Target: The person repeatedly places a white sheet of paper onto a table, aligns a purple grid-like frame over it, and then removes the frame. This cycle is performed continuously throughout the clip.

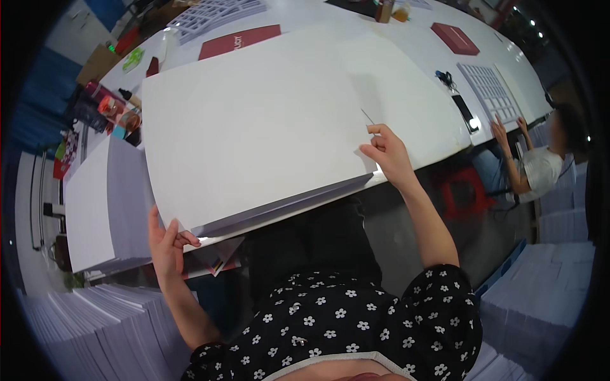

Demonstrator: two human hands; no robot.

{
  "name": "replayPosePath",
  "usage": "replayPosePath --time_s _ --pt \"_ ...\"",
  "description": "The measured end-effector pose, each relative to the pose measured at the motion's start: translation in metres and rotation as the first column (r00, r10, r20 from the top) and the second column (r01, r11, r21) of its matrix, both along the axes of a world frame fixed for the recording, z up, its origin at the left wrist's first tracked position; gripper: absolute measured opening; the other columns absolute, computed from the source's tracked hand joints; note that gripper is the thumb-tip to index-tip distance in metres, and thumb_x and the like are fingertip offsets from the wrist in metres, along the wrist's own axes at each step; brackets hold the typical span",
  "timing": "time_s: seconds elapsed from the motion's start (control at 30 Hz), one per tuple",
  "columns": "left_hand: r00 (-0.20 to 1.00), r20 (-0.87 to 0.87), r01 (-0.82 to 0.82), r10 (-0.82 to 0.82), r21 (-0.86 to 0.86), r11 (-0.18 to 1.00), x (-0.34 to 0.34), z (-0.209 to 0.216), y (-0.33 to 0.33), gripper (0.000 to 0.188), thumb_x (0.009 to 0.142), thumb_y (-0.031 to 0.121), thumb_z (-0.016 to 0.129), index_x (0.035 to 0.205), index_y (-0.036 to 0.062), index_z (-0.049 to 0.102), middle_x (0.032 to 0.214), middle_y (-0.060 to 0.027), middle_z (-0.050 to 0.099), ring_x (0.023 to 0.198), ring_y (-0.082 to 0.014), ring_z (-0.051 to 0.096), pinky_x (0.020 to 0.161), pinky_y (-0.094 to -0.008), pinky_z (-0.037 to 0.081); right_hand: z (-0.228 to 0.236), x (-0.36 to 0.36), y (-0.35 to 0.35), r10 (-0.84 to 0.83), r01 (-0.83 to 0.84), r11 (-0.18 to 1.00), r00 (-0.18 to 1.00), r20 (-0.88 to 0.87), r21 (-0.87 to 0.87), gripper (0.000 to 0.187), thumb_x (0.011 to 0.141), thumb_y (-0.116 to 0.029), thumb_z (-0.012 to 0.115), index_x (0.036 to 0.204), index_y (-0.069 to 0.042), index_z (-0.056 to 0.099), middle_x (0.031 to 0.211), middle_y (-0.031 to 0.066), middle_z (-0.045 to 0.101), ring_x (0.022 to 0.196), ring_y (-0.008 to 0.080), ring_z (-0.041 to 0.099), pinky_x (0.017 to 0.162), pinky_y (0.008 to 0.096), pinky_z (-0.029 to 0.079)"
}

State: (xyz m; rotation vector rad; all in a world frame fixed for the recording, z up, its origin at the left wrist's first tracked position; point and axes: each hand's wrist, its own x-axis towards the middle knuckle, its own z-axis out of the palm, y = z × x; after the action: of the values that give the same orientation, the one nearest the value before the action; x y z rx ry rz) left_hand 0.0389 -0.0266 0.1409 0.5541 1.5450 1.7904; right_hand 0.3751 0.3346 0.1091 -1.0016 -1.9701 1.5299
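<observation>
A large stack of white sheets lies in front of me, its near edge along the table's front. My left hand is at the stack's near left corner, fingers apart, with the fingertips close to or touching the edge. I cannot tell whether it presses on the sheets. Over the stack's right edge, my right hand is closed in a pinch. A thin pointed metal tool sticks out of its fingers toward the far left, throwing a shadow on the white surface; its other end is hidden in the hand.
Another tall white stack stands at the left. White grid trays and a dark red sheet lie beyond. A red box, scissors and a black phone-like object are to the right, near a seated person with hands at a grid tray.
</observation>
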Motion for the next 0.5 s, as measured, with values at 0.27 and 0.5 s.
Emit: replayPosePath --time_s 0.27,0.5 --pt "0.992 -0.031 -0.120 0.121 0.024 0.992 0.022 -0.008 0.008 0.054 0.100 0.003 0.048 0.149 0.0056 0.025 0.116 -0.0210 0.063 0.056 -0.0227 0.064 0.050 -0.0345 0.058 -0.041 0.010 0.012 0.006 0.011 0.985 0.995 -0.095 0.175 0.043 0.084 -0.018 0.074 0.123 -0.004 0.064 0.127 0.0062 0.063 0.117 0.0190 0.057 0.101 0.0341 0.040" --pt "0.993 -0.046 -0.111 0.112 0.036 0.993 0.028 -0.001 0.006 0.054 0.100 0.003 0.049 0.148 0.0050 0.025 0.112 -0.0202 0.064 0.053 -0.0210 0.063 0.046 -0.0323 0.057 -0.056 0.015 0.014 -0.015 0.019 0.999 0.992 -0.126 0.032 0.041 0.085 -0.015 0.072 0.124 -0.002 0.067 0.128 0.0069 0.064 0.117 0.0174 0.057 0.102 0.0333 0.040"
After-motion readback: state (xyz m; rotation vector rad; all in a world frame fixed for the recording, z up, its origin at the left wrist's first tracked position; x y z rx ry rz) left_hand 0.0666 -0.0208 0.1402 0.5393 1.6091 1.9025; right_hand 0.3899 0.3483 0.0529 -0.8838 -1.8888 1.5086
